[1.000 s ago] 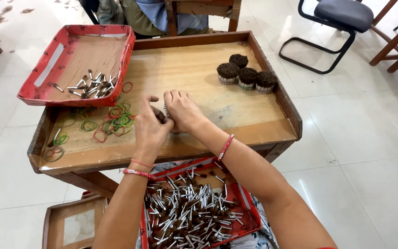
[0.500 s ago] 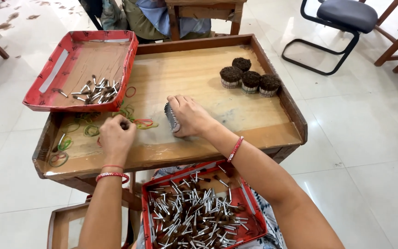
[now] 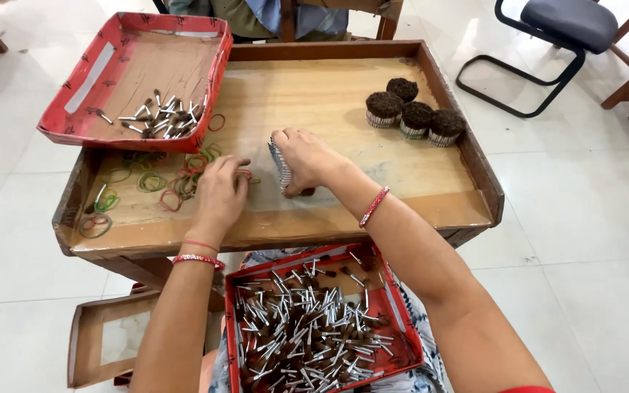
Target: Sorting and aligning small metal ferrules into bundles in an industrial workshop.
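Observation:
My right hand [image 3: 307, 160] grips a round bundle of small silver-tipped sticks [image 3: 280, 164], lying on its side on the wooden tray table [image 3: 343, 211]. My left hand [image 3: 220, 193] rests on the table to its left, with its fingertips on a red rubber band [image 3: 244, 173] at the edge of a scatter of green, red and orange rubber bands [image 3: 151, 182]. A red tray [image 3: 394, 320] on my lap holds several loose sticks of the same kind.
Several finished dark bundles [image 3: 413, 113] stand at the table's far right. A second red tray [image 3: 96, 73] with a few loose sticks sits on the far left corner. A person sits across the table. A black chair [image 3: 562, 29] stands at the right, and a wooden frame [image 3: 100, 342] lies on the floor.
My left hand left the bundle, dropped back to the left, then reached right to the rubber bands. My right hand kept hold of the bundle on the table.

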